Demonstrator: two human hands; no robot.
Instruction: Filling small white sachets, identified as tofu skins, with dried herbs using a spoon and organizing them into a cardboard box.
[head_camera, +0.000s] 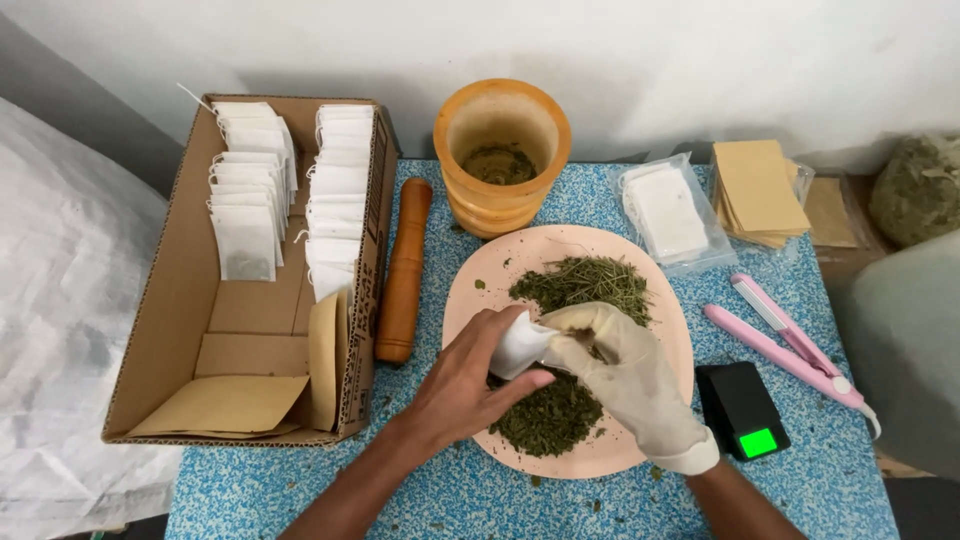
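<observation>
My bare left hand (470, 375) grips a small white filter bag (518, 345) over a pink round plate (665, 320). My right hand (625, 370), in a cream glove, pinches dried green herb at the bag's mouth. Two heaps of that herb lie on the plate: a coarse one (585, 282) at the back and a finer one (550, 415) at the front, under my hands.
A cardboard box (160, 320) of filled white bags stands on the left of the speckled blue table (300, 480). A wooden pestle (404, 270), orange mortar (502, 150), packet of empty bags (668, 213), brown envelopes (757, 190), pink heat sealer (790, 345), small black scale (742, 408).
</observation>
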